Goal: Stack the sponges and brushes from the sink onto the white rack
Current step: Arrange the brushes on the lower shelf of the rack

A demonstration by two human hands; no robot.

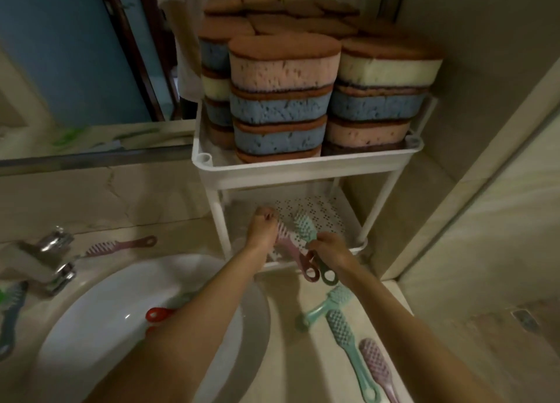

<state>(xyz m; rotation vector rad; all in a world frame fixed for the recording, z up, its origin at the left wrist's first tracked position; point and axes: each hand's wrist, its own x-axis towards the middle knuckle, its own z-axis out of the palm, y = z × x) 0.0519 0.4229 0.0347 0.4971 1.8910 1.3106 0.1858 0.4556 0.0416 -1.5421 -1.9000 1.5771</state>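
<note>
The white rack [306, 164] stands on the counter right of the sink [100, 305]. Its top shelf carries several stacks of pink, blue and cream sponges [280, 99] with brown scouring tops. Both hands reach into the perforated lower shelf [330, 217]. My left hand [263, 228] grips the head of a pink brush [289, 248]. My right hand [328, 251] holds a teal brush [306, 225] by its handle, head pointing into the shelf. The two brushes' ring ends hang over the shelf's front edge. A red brush handle [157, 314] lies in the sink, partly hidden by my left forearm.
Two teal brushes [345, 333] and a pink one [378, 366] lie on the counter at the right front. Another pink brush [121, 245] lies behind the sink beside the chrome tap [45, 260]. A blue-grey brush [10, 314] is at the far left. A mirror is behind, a wall at right.
</note>
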